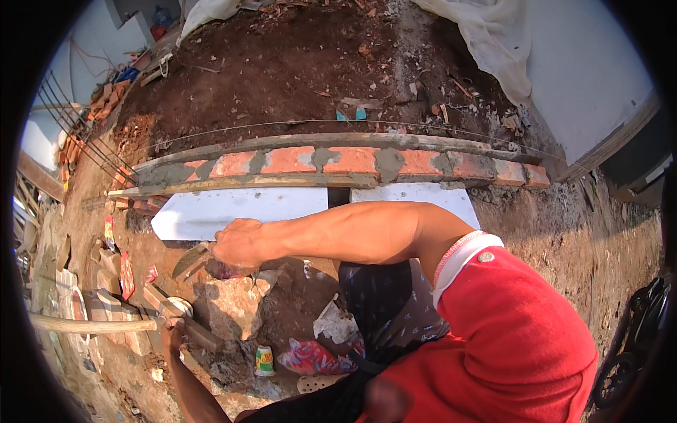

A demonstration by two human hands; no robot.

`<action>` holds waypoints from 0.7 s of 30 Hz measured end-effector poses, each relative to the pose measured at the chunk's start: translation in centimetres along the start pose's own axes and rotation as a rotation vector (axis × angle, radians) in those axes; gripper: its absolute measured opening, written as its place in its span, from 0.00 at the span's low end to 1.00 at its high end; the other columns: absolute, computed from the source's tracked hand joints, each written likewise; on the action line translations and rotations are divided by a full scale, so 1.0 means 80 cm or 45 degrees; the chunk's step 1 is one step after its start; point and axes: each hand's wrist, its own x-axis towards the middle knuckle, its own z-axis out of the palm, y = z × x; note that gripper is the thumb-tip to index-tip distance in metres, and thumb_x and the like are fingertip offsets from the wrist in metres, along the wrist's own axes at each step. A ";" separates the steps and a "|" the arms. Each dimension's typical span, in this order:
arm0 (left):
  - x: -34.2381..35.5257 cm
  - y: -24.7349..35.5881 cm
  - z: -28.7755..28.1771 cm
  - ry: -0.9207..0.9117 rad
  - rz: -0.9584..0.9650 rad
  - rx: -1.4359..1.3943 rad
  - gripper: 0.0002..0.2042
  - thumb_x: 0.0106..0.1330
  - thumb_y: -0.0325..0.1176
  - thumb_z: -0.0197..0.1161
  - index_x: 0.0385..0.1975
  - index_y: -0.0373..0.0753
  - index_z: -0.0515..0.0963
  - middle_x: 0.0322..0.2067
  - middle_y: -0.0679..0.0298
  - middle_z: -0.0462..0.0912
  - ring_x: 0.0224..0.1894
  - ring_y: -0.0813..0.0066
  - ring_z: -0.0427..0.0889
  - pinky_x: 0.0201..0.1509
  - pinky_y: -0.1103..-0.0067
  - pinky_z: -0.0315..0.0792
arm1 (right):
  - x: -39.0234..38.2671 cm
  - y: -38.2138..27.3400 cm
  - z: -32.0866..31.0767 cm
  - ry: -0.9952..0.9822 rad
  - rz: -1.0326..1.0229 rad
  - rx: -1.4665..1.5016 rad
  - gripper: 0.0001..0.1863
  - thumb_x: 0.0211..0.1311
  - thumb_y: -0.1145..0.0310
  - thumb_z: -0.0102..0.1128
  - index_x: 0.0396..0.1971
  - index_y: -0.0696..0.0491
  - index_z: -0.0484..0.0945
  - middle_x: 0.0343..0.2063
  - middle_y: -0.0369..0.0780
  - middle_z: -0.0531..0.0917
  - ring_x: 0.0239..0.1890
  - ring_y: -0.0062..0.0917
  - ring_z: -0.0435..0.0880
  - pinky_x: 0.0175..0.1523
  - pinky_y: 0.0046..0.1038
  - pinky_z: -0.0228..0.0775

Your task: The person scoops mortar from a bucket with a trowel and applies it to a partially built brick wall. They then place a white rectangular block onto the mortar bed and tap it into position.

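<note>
My right arm, in a red sleeve, reaches across to the left. At its end my right hand (240, 243) is closed around a trowel (189, 261), whose dull flat blade points down and left; its handle is mostly hidden by the fist. Lower left, my left hand (173, 335) is closed at a narrow wooden strip (200, 334) lying slantwise; its fingers are partly hidden. A pale round wooden pole (92, 324) ends right beside those fingers. Below my right hand sits a large rough stone (233, 307).
Ahead runs a row of bricks with wet mortar (289, 161) between wooden boards (261, 183). White panels (243, 211) lie in front of it. A taut string (282, 124) crosses behind. Steel rods (84, 141) stick out at left. A green-and-yellow cup (264, 361) and a red plastic bag (314, 357) lie near my feet.
</note>
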 end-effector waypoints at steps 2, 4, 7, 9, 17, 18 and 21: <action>-0.001 0.003 0.001 0.032 -0.013 0.002 0.08 0.69 0.38 0.64 0.30 0.45 0.76 0.22 0.73 0.74 0.22 0.83 0.72 0.22 0.81 0.68 | 0.001 -0.001 0.001 -0.019 0.038 0.009 0.11 0.54 0.76 0.61 0.37 0.60 0.87 0.36 0.50 0.88 0.42 0.44 0.88 0.43 0.43 0.81; -0.003 0.008 0.002 0.038 -0.006 0.045 0.08 0.69 0.38 0.64 0.30 0.45 0.76 0.23 0.73 0.74 0.22 0.83 0.72 0.22 0.81 0.68 | 0.002 -0.002 0.002 -0.011 0.023 -0.012 0.11 0.54 0.76 0.61 0.36 0.59 0.87 0.37 0.50 0.88 0.42 0.44 0.88 0.43 0.43 0.80; -0.004 0.013 0.003 -0.001 -0.004 0.027 0.08 0.70 0.38 0.64 0.31 0.45 0.76 0.24 0.74 0.75 0.23 0.84 0.72 0.23 0.82 0.68 | 0.002 -0.001 0.001 0.001 0.036 0.007 0.11 0.54 0.75 0.61 0.36 0.59 0.87 0.37 0.49 0.88 0.42 0.44 0.88 0.44 0.42 0.80; -0.001 0.012 0.004 -0.010 -0.023 0.018 0.08 0.70 0.39 0.64 0.32 0.45 0.76 0.24 0.74 0.75 0.23 0.84 0.73 0.24 0.81 0.68 | 0.002 -0.001 -0.001 -0.036 0.047 0.046 0.12 0.54 0.74 0.63 0.39 0.61 0.84 0.39 0.51 0.87 0.44 0.45 0.87 0.47 0.43 0.79; 0.005 0.006 0.003 -0.003 -0.062 0.006 0.07 0.69 0.39 0.66 0.34 0.46 0.77 0.24 0.74 0.75 0.25 0.85 0.73 0.24 0.82 0.68 | 0.002 -0.002 -0.011 -0.167 0.059 0.103 0.16 0.53 0.73 0.66 0.42 0.64 0.80 0.42 0.56 0.84 0.48 0.48 0.85 0.53 0.44 0.79; 0.003 0.008 0.002 -0.015 -0.055 -0.005 0.07 0.69 0.39 0.66 0.34 0.46 0.77 0.24 0.75 0.75 0.25 0.85 0.73 0.24 0.82 0.68 | 0.002 -0.002 -0.010 -0.159 0.054 0.102 0.15 0.54 0.73 0.65 0.42 0.64 0.80 0.42 0.56 0.84 0.48 0.48 0.85 0.53 0.44 0.78; -0.002 0.016 0.004 0.009 -0.074 0.017 0.07 0.68 0.40 0.66 0.33 0.46 0.77 0.24 0.75 0.75 0.24 0.85 0.73 0.24 0.82 0.68 | 0.002 0.000 -0.007 -0.130 0.042 0.071 0.12 0.55 0.74 0.63 0.39 0.62 0.83 0.40 0.53 0.85 0.46 0.46 0.86 0.50 0.44 0.79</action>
